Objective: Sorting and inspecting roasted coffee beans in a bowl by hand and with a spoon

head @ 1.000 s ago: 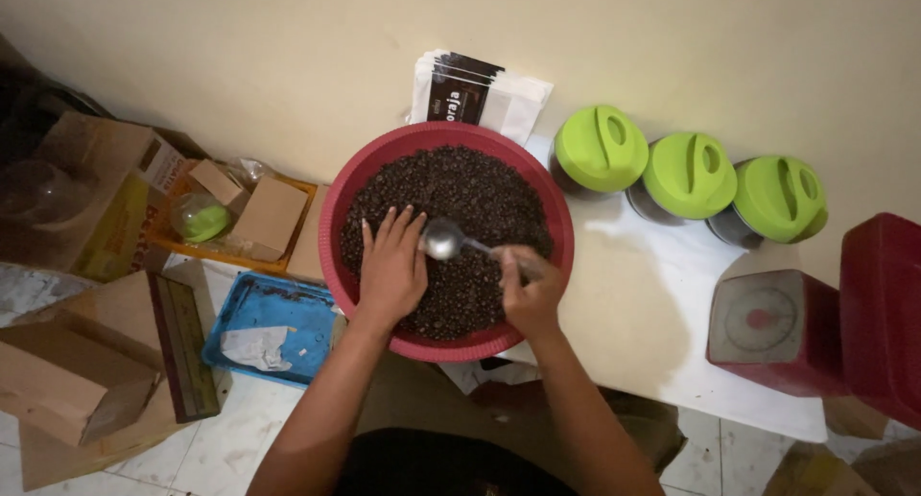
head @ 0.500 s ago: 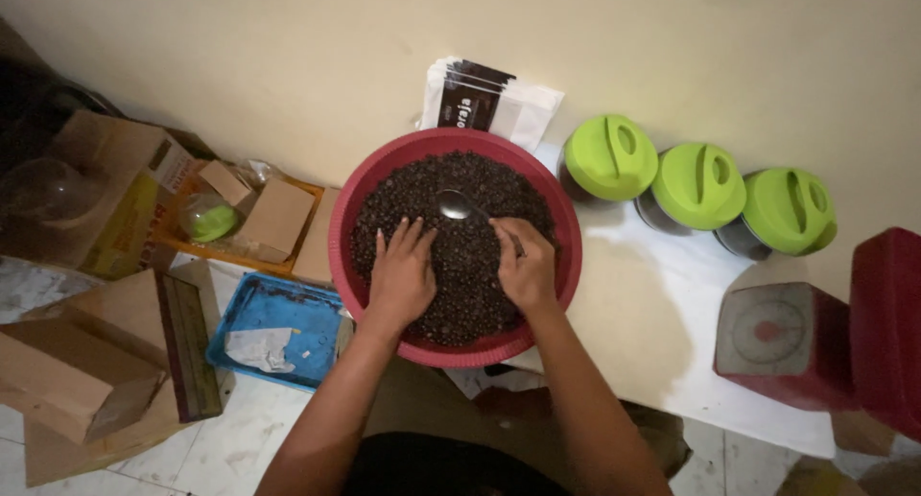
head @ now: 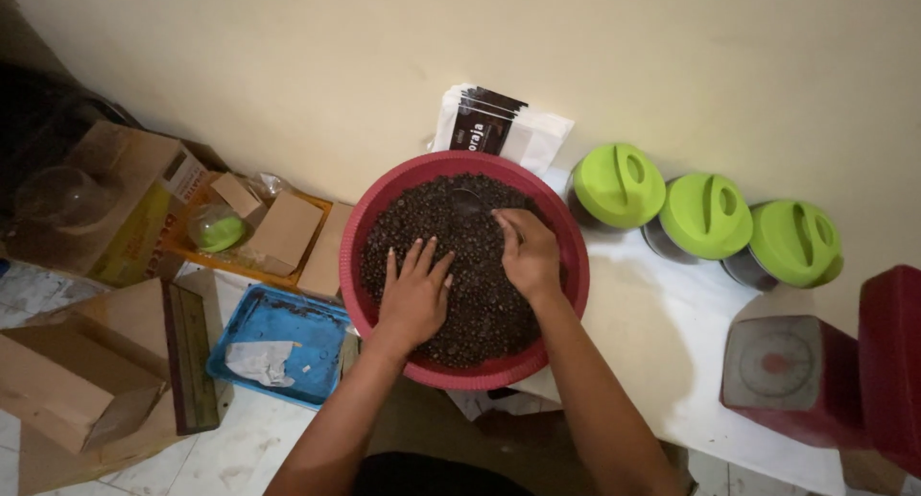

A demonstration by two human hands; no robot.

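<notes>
- Head view: I have one camera looking down, and the red basin (head: pixel 376 299) sits at the near edge of the white table (head: pixel 662 333), its left side hanging past the table's left edge.
- The basin is filled almost to its rim with dark coffee beans (head: pixel 480 304).
- My left hand (head: pixel 414 295) lies flat on the beans in the near-left part of the basin, fingers spread and stretched out, palm down, gripping nothing.
- My right hand (head: pixel 530 254) is curled around the handle of a metal spoon (head: pixel 467 201); its bowl is at the far side of the basin, low on the beans, and I cannot tell how deep it is in them.
- The two hands are near each other but apart, with beans showing between them.
- Behind the basin, a stack of white pouches with dark labels (head: pixel 501 127) leans on the wall at the table's far edge.
- To the right, three jars with green lids (head: pixel 705 215) stand in a row along the far edge, the nearest one just beside the basin's rim.
- A red kitchen scale (head: pixel 782 371) sits toward the table's right end, beside a red container (head: pixel 890 362).
- Off the table on the left, I see cardboard boxes (head: pixel 106 208) and a blue tray (head: pixel 273 342) on the floor.
</notes>
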